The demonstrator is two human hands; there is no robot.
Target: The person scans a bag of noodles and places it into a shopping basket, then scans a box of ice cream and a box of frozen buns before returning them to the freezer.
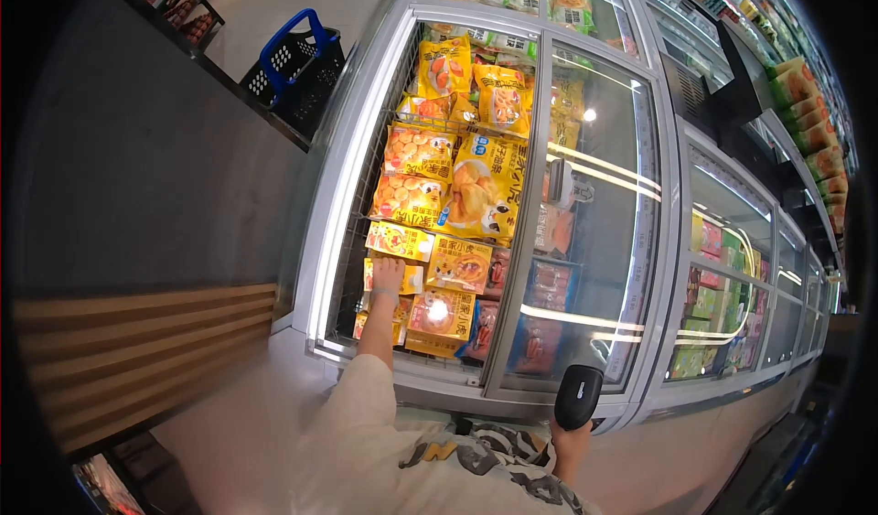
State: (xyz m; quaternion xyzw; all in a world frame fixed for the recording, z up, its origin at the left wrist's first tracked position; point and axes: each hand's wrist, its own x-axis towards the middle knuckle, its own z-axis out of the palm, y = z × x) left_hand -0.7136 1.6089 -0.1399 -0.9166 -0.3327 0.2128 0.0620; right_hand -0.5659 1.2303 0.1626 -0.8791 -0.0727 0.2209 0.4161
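My left hand (388, 275) reaches into the open side of a chest freezer, its fingers stretched out over a yellow food box (408, 280). Beside it lie another yellow box (399, 241) and larger orange-yellow boxes (458, 264) with pictures of baked food. Close to my body, my right hand (572, 442) is closed around a black handheld barcode scanner (578, 396), whose rounded head hides part of the fingers. The scanner is in front of the freezer's glass lid (585, 241).
Yellow frozen-food bags (480, 188) fill the freezer beyond the boxes. A metal frame (519, 241) edges the glass. A black basket with a blue handle (293, 62) stands on the floor at the far left. More freezers (722, 277) line the right.
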